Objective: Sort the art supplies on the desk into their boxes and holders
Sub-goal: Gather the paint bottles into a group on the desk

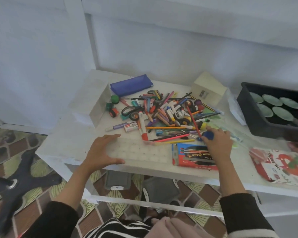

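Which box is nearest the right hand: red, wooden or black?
The red pencil box, flat at the desk's front edge beside the right hand gripping a blue round object; the wooden box and black tray sit farther off.

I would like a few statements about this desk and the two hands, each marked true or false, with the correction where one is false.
1. The right hand holds a blue round object. True.
2. The left hand grips the scissors. False: it lies spread on the translucent gridded box; the scissors lie in the pile.
3. The blue pencil case lies on the far side of the pile. True.
4. The black tray stands at the left end of the desk. False: it stands at the right end.
5. The red pencil box lies near the front edge. True.
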Demonstrator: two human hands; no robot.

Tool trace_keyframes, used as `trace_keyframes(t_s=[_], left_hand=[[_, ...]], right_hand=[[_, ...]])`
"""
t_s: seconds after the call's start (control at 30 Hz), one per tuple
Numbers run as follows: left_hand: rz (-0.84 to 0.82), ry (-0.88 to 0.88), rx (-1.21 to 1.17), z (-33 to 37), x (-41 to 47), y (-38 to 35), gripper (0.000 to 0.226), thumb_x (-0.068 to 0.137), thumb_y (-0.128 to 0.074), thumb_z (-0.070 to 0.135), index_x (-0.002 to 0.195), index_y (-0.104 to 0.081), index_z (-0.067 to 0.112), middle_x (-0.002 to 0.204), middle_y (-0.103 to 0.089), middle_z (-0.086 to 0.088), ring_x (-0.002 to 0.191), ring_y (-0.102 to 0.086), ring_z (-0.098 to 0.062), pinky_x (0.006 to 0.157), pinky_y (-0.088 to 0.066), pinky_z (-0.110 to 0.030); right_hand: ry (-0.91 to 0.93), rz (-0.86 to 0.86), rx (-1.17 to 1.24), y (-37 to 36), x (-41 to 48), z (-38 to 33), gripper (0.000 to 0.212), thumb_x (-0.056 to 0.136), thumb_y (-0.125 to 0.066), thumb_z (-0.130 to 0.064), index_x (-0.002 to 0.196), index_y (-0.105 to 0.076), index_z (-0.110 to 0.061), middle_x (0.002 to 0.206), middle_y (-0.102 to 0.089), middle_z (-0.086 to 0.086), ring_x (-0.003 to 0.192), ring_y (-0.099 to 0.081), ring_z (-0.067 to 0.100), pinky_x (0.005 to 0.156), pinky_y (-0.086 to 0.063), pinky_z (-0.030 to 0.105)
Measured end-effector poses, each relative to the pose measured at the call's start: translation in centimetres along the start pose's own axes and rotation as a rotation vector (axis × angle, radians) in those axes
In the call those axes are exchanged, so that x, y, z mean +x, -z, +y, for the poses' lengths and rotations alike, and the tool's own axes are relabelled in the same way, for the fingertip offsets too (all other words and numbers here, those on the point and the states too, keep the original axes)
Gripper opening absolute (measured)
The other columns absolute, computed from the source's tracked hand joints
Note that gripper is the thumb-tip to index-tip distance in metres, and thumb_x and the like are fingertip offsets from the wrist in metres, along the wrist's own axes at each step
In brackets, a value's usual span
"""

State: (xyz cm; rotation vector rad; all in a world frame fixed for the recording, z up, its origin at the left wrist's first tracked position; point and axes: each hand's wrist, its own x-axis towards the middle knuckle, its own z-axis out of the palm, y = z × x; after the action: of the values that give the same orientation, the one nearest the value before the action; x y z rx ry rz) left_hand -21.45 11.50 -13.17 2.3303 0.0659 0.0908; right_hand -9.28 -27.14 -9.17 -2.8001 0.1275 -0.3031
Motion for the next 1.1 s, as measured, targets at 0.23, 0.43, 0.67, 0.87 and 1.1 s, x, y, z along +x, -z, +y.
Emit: trace_keyframes(t_s=[0.23, 0.43, 0.67, 0.87, 1.1], left_hand=[[0.009, -0.015, 0.039, 0.2, 0.0, -0.1, 0.098, 0.042, -0.062, 0.083, 0.129, -0.043, 0.043, 0.13, -0.049, 0.011, 0.117, -0.043, -0.015, 0.104, -0.034, -0.038], [0.013, -0.01, 0.028, 0.0, 0.0, -0.2, 0.097, 0.043, -0.064, 0.078, 0.13, -0.044, 0.042, 0.13, -0.049, 0.011, 0.116, -0.043, -0.014, 0.103, -0.034, -0.038], [0.005, -0.022, 0.02, -0.2, 0.0, -0.2, 0.094, 0.044, -0.065, 0.078, 0.128, -0.04, 0.047, 0.126, -0.045, 0.018, 0.114, -0.041, -0.009, 0.104, -0.034, -0.037], [0.008, -0.03, 0.029, -0.1, 0.1, -0.2, 0.096, 0.043, -0.063, 0.081, 0.129, -0.04, 0.046, 0.125, -0.044, 0.019, 0.112, -0.039, -0.007, 0.103, -0.033, -0.035], [0.01, -0.026, 0.038, 0.1, 0.0, -0.1, 0.101, 0.041, -0.06, 0.086, 0.13, -0.042, 0.043, 0.127, -0.046, 0.016, 0.114, -0.041, -0.011, 0.103, -0.033, -0.037]], right_hand=[[-0.221, 0.011, 0.721, 1.6, -3.0, -3.5, 0.027, 0.079, -0.074, -0.019, 0.103, -0.061, -0.013, 0.112, -0.063, 0.005, 0.084, -0.059, 0.014, 0.068, -0.046, 0.016], [-0.048, -0.403, 0.851, 1.8, -5.3, -6.1, 0.036, 0.078, -0.071, -0.005, 0.103, -0.067, -0.03, 0.104, -0.062, 0.0, 0.093, -0.063, 0.013, 0.081, -0.055, 0.034], [0.297, -0.494, 0.521, 0.5, -7.1, -8.6, 0.038, 0.074, -0.075, -0.009, 0.106, -0.064, -0.027, 0.098, -0.06, -0.012, 0.086, -0.057, 0.007, 0.071, -0.049, 0.021], [0.439, -0.585, 0.224, 0.6, -7.0, -9.7, 0.041, 0.074, -0.071, -0.01, 0.113, -0.062, -0.021, 0.105, -0.05, -0.009, 0.096, -0.049, 0.008, 0.086, -0.04, 0.02], [0.415, -0.81, 0.154, 1.0, -5.6, -9.8, 0.024, 0.083, -0.07, -0.022, 0.106, -0.066, -0.022, 0.109, -0.064, -0.006, 0.095, -0.056, 0.008, 0.082, -0.051, 0.026]])
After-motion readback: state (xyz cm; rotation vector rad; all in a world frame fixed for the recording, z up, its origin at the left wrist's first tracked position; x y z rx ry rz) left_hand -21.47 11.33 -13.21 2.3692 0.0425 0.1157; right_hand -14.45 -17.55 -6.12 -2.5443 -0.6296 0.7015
